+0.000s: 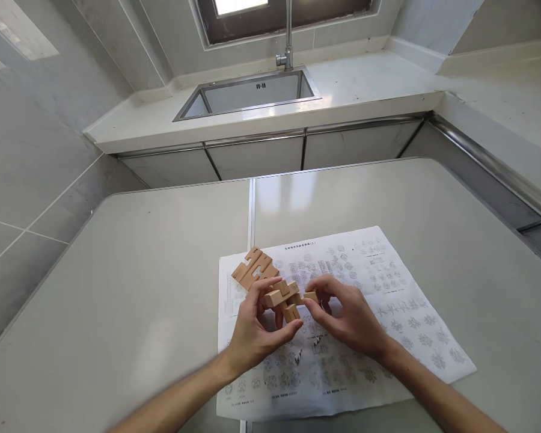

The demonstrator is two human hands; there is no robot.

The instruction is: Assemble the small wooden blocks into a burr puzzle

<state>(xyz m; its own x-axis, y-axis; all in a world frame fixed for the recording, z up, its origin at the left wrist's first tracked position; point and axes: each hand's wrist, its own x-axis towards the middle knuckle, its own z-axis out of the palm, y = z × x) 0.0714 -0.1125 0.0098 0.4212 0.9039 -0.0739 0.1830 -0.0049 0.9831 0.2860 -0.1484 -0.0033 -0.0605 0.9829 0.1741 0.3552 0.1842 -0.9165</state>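
Observation:
My left hand (pixel 256 328) is closed around a cluster of interlocked wooden puzzle pieces (pixel 283 294), held above a printed sheet. From the right, my right hand (pixel 342 310) pinches a small wooden puzzle piece (pixel 311 296) between thumb and fingers, right at the side of the cluster. Whether that piece is fitted into the others is hard to see. Beyond my left hand, several loose notched wooden pieces (pixel 252 267) lie side by side on the sheet's upper left part. My left fingers hide part of the cluster.
A creased instruction sheet (pixel 424 328) with many small line diagrams covers part of the pale table (pixel 162 270). A metal strip (pixel 251 210) runs along the table's seam. Behind stands a counter with a sink (pixel 252 96) and a faucet (pixel 288 54). A dark cable (pixel 538 224) shows at right.

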